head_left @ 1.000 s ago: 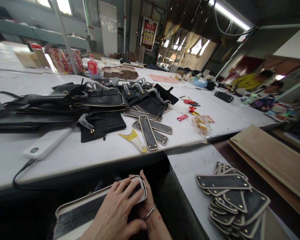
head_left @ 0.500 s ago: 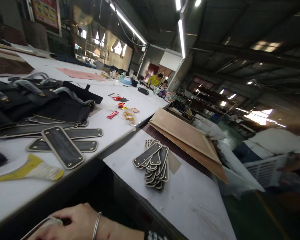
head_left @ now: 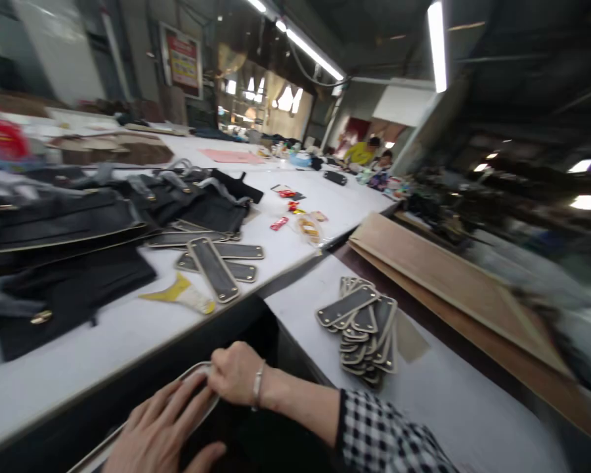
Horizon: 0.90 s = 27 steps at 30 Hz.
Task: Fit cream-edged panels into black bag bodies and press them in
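My right hand, with a silver bracelet and a checked sleeve, has its fingers closed on the far end of a dark panel with pale edging. My left hand lies across the same panel, fingers spread and thumb apart. Both hands are low in the view, over the dark gap in front of the white table. Most of the panel is hidden beneath the hands or cut off by the lower edge.
Black bag pieces with handles cover the left of the white table. Beside them lie loose dark strips and a yellow-and-white scrap. On the right, a pile of edged strips sits near large brown boards.
The view has swung left, so table items appear further right. My left hand has come into view on the panel. More of my right forearm and the checked sleeve shows.
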Available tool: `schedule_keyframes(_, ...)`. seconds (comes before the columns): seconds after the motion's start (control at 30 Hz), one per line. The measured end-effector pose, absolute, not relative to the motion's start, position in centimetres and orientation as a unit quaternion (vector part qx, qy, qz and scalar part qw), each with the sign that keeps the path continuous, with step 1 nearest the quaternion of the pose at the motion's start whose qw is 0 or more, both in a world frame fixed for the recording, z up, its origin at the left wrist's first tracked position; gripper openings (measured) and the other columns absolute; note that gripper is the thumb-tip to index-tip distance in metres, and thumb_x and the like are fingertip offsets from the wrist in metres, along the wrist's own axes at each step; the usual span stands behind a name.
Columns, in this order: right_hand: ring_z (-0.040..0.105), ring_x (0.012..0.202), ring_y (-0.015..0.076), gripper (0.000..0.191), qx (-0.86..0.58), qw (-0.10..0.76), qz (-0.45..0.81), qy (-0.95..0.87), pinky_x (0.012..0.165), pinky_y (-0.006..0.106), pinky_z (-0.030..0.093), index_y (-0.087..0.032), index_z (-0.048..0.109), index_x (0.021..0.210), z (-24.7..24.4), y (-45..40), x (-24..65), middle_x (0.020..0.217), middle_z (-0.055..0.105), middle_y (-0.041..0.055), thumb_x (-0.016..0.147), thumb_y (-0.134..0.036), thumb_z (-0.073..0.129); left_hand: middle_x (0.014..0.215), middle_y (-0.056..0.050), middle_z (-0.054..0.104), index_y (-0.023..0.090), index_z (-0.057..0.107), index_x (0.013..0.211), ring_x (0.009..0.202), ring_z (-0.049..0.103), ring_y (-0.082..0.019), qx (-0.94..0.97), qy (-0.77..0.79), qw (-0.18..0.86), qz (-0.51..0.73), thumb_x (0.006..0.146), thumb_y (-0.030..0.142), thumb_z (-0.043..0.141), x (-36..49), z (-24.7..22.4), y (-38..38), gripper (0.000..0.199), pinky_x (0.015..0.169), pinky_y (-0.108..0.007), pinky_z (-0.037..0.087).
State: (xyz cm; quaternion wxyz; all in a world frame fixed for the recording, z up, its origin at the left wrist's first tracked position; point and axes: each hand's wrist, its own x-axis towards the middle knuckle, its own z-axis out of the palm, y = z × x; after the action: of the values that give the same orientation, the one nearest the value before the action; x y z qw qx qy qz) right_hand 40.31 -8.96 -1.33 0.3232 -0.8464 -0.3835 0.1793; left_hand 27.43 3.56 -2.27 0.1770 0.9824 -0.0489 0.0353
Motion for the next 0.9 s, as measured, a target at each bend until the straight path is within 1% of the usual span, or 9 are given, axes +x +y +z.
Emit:
schedule_keyframes(0.07, 0.04, 0.048, 0.0142, 0.029, -0.837, 0.373, 0.162, -0.365, 0.059, 0.028, 0.032, -0.025, 0.04, 0.054, -2.1, -9.2, 39.8, 0.048, 0.037, -0.0033, 0.082, -0.02, 0.047, 0.143, 0.001, 0.049, 0.041, 0.045, 0.136, 0.124, 0.048, -0.031, 0.981, -0.037, 0.191, 0.0, 0.08, 0.061, 0.057, 26.4, -1.0, 3.6, 0.06, 0.1, -0.049, 0.04)
schedule_keyframes(0.17, 0.036, 0.049, 0.0127, 0.024, -0.819, 0.429, 0.171, -0.34, 0.062, 0.029, 0.029, -0.023, 0.048, 0.061, -2.9, -9.1, 39.6, 0.053, 0.039, -0.0036, 0.085, -0.022, 0.05, 0.146, 0.002, 0.045, 0.04, 0.043, 0.136, 0.126, 0.043, -0.031, 0.976, -0.004, 0.218, -0.02, 0.072, 0.054, 0.07, 26.8, 0.1, 3.2, 0.071, 0.104, -0.049, 0.034)
schedule_keyframes(0.3, 0.045, 0.057, 0.0138, 0.023, -0.791, 0.484, 0.223, -0.301, 0.064, 0.029, 0.031, -0.021, 0.06, 0.065, -2.6, -9.6, 39.3, 0.059, 0.053, -0.0001, 0.086, -0.03, 0.057, 0.145, 0.002, 0.045, 0.038, 0.043, 0.136, 0.127, 0.04, -0.03, 0.967, 0.016, 0.251, -0.042, 0.072, 0.047, 0.073, 27.0, 0.8, 2.8, 0.071, 0.106, -0.049, 0.031)
schedule_keyframes(0.4, 0.05, 0.06, 0.0144, 0.027, -0.762, 0.531, 0.28, -0.242, 0.058, 0.027, 0.034, -0.018, 0.068, 0.078, -2.8, -10.4, 38.9, 0.068, 0.062, 0.0026, 0.087, -0.041, 0.056, 0.143, 0.001, 0.046, 0.036, 0.045, 0.133, 0.127, 0.04, -0.03, 0.964, 0.013, 0.262, -0.043, 0.073, 0.046, 0.073, 26.9, 1.1, 2.8, 0.067, 0.106, -0.049, 0.031)
schedule_keyframes(0.57, 0.049, 0.057, 0.0129, 0.041, -0.714, 0.603, 0.331, -0.13, 0.051, 0.024, 0.038, -0.015, 0.067, 0.094, -4.4, -11.3, 37.7, 0.072, 0.061, 0.003, 0.087, -0.053, 0.052, 0.142, 0.001, 0.046, 0.035, 0.048, 0.13, 0.126, 0.041, -0.029, 0.96, 0.008, 0.274, -0.052, 0.071, 0.047, 0.074, 26.9, 1.2, 2.8, 0.065, 0.106, -0.049, 0.032)
schedule_keyframes(0.67, 0.058, 0.076, 0.0182, 0.044, -0.672, 0.64, 0.372, -0.027, 0.059, 0.026, 0.043, -0.015, 0.067, 0.094, -5.4, -11.4, 37.4, 0.083, 0.065, 0.0065, 0.087, -0.056, 0.051, 0.144, 0.003, 0.044, 0.037, 0.049, 0.129, 0.128, 0.039, -0.029, 0.957, 0.015, 0.285, -0.057, 0.071, 0.046, 0.075, 26.9, 1.3, 2.9, 0.064, 0.108, -0.05, 0.031)
schedule_keyframes(0.73, 0.06, 0.086, 0.021, 0.048, -0.645, 0.63, 0.431, 0.032, 0.062, 0.027, 0.046, -0.017, 0.068, 0.101, -5.8, -11.0, 37.3, 0.092, 0.067, 0.0079, 0.085, -0.06, 0.053, 0.147, 0.002, 0.042, 0.037, 0.048, 0.132, 0.131, 0.037, -0.03, 0.954, 0.019, 0.291, -0.07, 0.072, 0.046, 0.074, 26.8, 1.3, 3.0, 0.066, 0.109, -0.051, 0.029)
schedule_keyframes(0.8, 0.062, 0.088, 0.0215, 0.057, -0.593, 0.62, 0.509, 0.062, 0.064, 0.029, 0.047, -0.018, 0.066, 0.112, -6.0, -10.5, 37.2, 0.1, 0.068, 0.0094, 0.084, -0.065, 0.051, 0.15, 0.001, 0.04, 0.037, 0.045, 0.135, 0.134, 0.035, -0.032, 0.951, 0.021, 0.295, -0.093, 0.072, 0.047, 0.074, 26.8, 1.4, 3.1, 0.071, 0.111, -0.053, 0.028)
schedule_keyframes(0.9, 0.063, 0.092, 0.0214, 0.059, -0.48, 0.671, 0.558, 0.093, 0.074, 0.031, 0.048, -0.015, 0.064, 0.118, -5.8, -9.8, 37.0, 0.106, 0.069, 0.011, 0.084, -0.062, 0.054, 0.152, 0.001, 0.036, 0.038, 0.04, 0.139, 0.136, 0.033, -0.032, 0.948, 0.031, 0.295, -0.118, 0.071, 0.046, 0.075, 26.9, 1.4, 3.1, 0.077, 0.112, -0.054, 0.027)
